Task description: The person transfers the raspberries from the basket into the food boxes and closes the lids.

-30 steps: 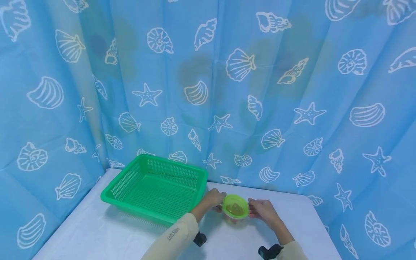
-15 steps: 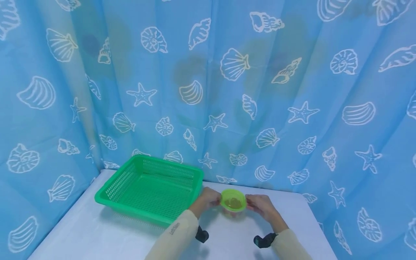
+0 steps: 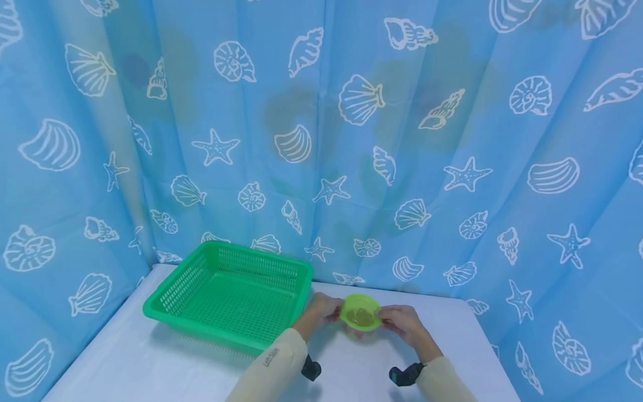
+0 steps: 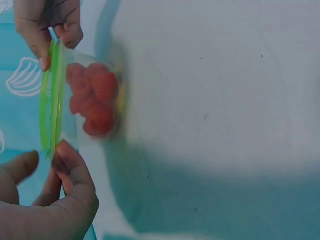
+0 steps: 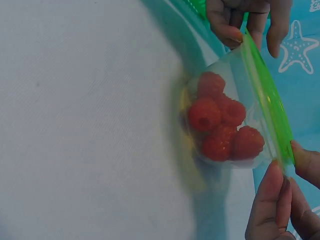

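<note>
A small clear plastic tub (image 5: 227,75) with a lime-green lid (image 3: 360,326) is held between both hands. Red raspberries (image 4: 97,95) show through its wall. On the tub's left side, my left hand (image 3: 322,306) has its fingertips curled under the rim, and the left wrist view shows its thumb (image 4: 24,165) apart from the lid. Opposite, my right hand (image 3: 403,322) pinches the rim, thumb (image 5: 305,162) on the lid's edge and fingers below. The tub's base is close over the white table, its shadow right beside it.
A green slatted basket (image 3: 307,279) with nothing in it stands left of the tub, close to my left forearm. Behind the white table (image 3: 346,379) hangs a blue curtain (image 3: 351,167) printed with shells. Dark wrist cameras (image 3: 407,374) sit below both hands.
The tub has shifted slightly toward the curtain with both hands. My right thumb has come up over the lid's edge. The head view has turned a little to the right.
</note>
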The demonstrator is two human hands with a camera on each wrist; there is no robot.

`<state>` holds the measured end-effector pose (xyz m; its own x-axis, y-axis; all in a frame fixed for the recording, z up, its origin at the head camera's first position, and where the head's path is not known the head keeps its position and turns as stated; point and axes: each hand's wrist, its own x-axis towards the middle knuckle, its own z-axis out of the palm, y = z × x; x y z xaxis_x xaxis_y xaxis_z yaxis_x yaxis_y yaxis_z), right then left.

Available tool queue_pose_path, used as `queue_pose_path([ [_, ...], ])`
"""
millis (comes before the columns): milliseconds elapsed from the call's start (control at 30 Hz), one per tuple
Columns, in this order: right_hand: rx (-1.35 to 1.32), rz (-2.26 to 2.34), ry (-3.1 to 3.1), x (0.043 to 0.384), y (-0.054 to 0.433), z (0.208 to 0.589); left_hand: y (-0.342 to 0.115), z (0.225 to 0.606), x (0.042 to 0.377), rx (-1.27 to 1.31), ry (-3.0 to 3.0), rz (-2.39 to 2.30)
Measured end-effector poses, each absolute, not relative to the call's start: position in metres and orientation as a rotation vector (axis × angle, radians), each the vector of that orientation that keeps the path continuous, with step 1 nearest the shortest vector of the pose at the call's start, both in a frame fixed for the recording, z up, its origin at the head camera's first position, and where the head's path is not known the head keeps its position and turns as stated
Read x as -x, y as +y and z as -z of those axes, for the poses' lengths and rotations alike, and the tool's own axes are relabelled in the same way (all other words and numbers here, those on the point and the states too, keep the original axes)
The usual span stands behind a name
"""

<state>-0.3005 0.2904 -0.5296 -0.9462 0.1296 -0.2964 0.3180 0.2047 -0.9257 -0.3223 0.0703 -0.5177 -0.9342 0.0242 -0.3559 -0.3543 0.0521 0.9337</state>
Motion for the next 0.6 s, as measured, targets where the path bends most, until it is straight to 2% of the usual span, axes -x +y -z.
queue_pose_path([
  [200, -0.524, 1.843, 2.267, 0.3061, 0.2886, 0.5295, 0.0721, 0.5259, 0.3275, 0.371, 2.066, -1.973],
  [600, -0.547, 1.894, 2.174, 0.3062, 0.2925, 0.5327, 0.0737, 0.5241, 0.3234, 0.199, 2.297, -1.861],
])
